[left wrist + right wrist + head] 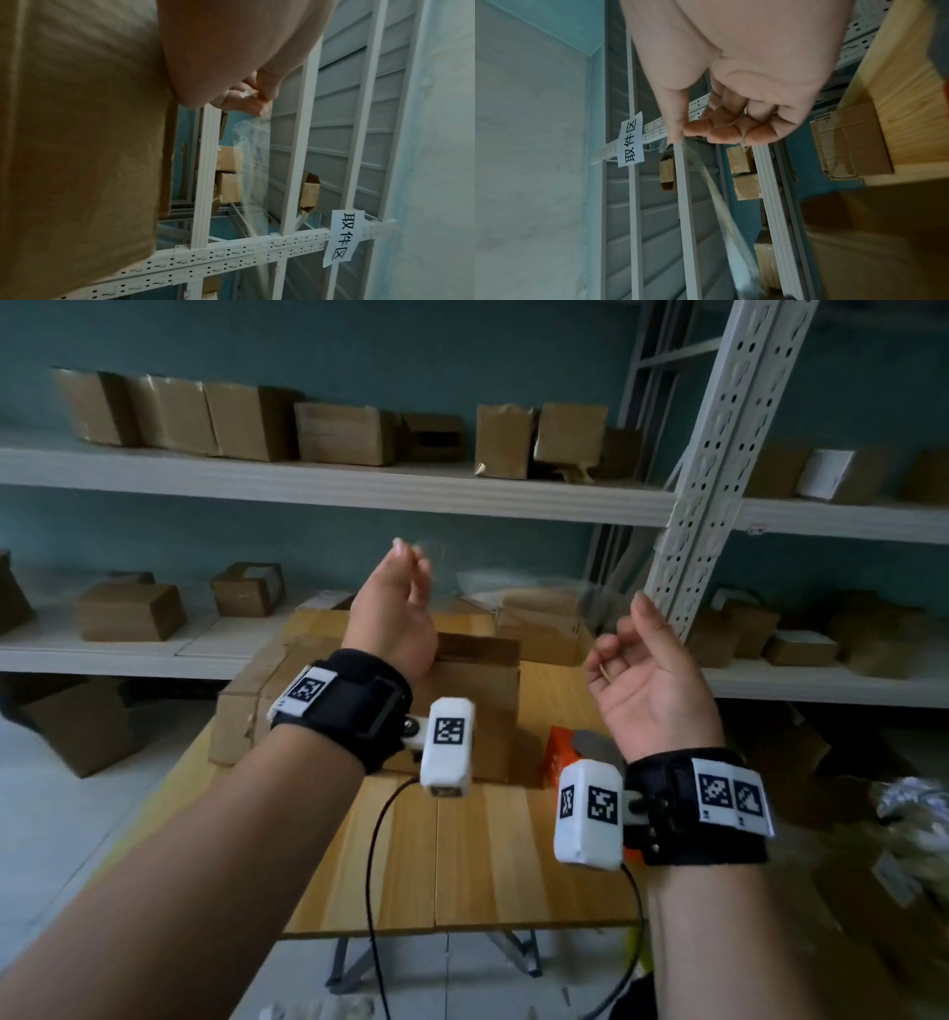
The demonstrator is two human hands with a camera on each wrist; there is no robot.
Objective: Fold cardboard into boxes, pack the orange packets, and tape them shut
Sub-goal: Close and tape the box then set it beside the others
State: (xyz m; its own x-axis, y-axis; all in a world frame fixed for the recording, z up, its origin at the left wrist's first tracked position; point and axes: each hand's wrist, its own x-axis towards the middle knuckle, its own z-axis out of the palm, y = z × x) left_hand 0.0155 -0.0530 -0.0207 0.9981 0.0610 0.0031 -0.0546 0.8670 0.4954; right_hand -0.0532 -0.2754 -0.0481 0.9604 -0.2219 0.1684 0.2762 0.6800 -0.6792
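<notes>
Both hands pinched a clear tape strip (513,580): left hand (393,613), right hand (649,680), stretched crosswise above the box (477,690), nearer the left.

I see both forearms raised in front of me, palms turned toward me, wrists strapped with black bands. My left hand (393,608) sits at about 11 o'clock, fingers bunched with the thumb in a pinch on clear tape (253,154). My right hand (649,675) sits at about 2 o'clock, fingers curled, thumb and forefinger pinching the tape's other end.
</notes>
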